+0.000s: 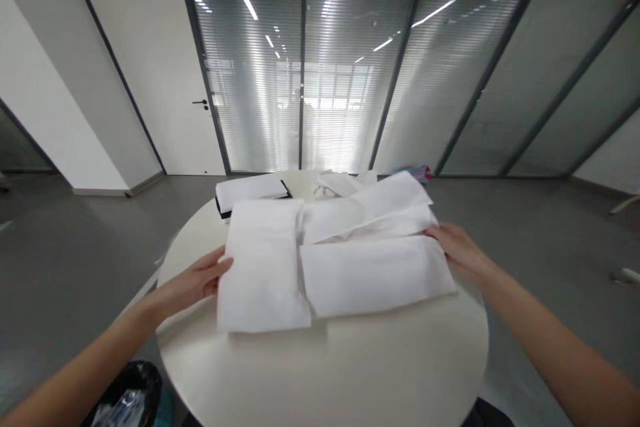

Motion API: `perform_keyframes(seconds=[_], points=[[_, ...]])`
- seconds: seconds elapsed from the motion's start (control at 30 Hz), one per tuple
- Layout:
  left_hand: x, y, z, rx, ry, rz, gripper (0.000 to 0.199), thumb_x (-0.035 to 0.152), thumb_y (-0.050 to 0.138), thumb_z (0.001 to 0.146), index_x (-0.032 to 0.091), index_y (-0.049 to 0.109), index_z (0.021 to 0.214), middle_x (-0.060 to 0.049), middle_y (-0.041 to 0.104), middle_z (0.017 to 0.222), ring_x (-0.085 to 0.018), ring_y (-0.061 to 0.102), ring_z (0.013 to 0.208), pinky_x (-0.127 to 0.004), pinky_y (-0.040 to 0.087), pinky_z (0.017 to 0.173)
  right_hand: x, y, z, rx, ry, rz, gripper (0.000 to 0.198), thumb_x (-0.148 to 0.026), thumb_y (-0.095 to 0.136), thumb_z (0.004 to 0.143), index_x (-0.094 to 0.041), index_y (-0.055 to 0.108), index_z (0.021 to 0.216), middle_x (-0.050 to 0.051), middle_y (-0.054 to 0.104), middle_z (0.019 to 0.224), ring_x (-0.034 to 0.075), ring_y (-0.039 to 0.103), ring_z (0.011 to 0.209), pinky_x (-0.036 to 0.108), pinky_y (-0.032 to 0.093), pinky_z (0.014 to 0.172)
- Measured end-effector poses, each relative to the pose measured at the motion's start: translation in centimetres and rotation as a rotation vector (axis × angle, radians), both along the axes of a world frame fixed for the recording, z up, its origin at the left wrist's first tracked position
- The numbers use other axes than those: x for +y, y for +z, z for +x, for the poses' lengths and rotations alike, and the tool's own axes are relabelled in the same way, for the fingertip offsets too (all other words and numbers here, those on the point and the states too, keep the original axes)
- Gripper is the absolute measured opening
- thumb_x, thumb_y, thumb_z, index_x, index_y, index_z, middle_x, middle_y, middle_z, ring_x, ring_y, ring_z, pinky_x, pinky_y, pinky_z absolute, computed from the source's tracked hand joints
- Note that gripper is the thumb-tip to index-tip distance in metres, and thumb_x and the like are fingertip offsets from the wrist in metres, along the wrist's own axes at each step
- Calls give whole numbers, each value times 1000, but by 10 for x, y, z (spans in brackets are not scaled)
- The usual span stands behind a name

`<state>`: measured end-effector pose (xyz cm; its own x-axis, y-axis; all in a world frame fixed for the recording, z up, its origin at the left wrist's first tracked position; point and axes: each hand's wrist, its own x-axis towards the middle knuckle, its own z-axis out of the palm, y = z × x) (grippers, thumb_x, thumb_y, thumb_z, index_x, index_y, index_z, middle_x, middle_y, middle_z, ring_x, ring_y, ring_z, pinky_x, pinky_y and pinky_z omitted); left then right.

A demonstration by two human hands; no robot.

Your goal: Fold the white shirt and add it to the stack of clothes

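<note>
A white folded sheet [265, 267], paper or thin cloth, I cannot tell which, is spread over the round table with its left part folded into a panel. My left hand [205, 273] grips the left edge of this panel, thumb on top and fingers partly hidden beneath. On the right, the sheet lies in overlapping layers with a long crease between them. My right hand [453, 243] pinches the right edge where these layers meet; its fingertips are partly covered.
The round white table [400, 360] carries a white item on a dark-edged object [253, 193] and crumpled white material [345, 181] at the back. A colourful packet [423, 173] lies at the far right. Below left stands a black-lined bin [143, 380]. Glass partitions rise beyond.
</note>
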<state>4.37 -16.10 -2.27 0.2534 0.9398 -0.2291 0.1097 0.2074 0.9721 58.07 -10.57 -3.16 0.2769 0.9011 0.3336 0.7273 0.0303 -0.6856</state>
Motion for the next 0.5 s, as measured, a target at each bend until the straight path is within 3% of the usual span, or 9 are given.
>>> perform_keyframes(seconds=[0.07,0.1,0.2,0.23,0.3,0.4,0.43,0.5], points=[[-2,-11,-7,135,-152,-61,62,58,76,74,22,65,123,-8,77,87,-27,74,81,-40,61,76,-3,-9,10,0,14,-154,19,-25,56,77,-21,75,78,13,71,73,27,68,64,39,53,60],[-1,-12,-10,215,-182,-31,60,59,75,75,20,66,121,-8,77,82,-27,74,76,-39,61,73,-5,-12,10,-98,-27,-154,23,-22,56,75,-20,75,87,13,72,80,28,68,71,41,54,66],[7,-2,-6,434,-109,287,45,53,69,81,22,69,115,-6,76,77,-25,73,69,-36,61,68,-9,-14,-8,-450,-149,74,39,-16,54,75,-17,71,109,16,69,105,33,65,98,48,49,89],[11,3,0,493,-98,430,39,48,66,85,24,70,115,-5,76,82,-24,73,72,-36,61,70,-10,-12,-19,-523,-86,123,38,-15,53,77,-17,71,110,17,67,109,32,63,103,48,47,94],[17,12,21,601,-193,714,30,35,57,92,26,69,118,-6,76,101,-23,73,90,-36,60,83,-11,-7,-46,-574,204,103,30,-16,50,83,-19,72,104,13,68,105,28,63,102,42,47,95],[23,16,68,755,-514,1075,45,10,40,95,26,62,131,-6,65,133,-21,61,123,-39,49,105,-13,-1,-87,-566,673,-61,26,-18,48,91,-21,72,101,8,70,100,21,65,93,32,49,87],[25,14,85,788,-622,1173,52,4,37,93,25,58,136,-6,61,139,-21,55,131,-40,44,109,-13,0,-99,-593,744,-93,26,-18,48,92,-20,72,103,7,71,102,21,65,93,30,49,87],[29,9,114,833,-807,1296,59,-1,39,90,23,52,141,-8,57,145,-22,46,139,-43,35,116,-12,-1,-116,-703,748,-104,28,-17,48,94,-20,70,111,9,70,108,21,65,98,30,47,88]])
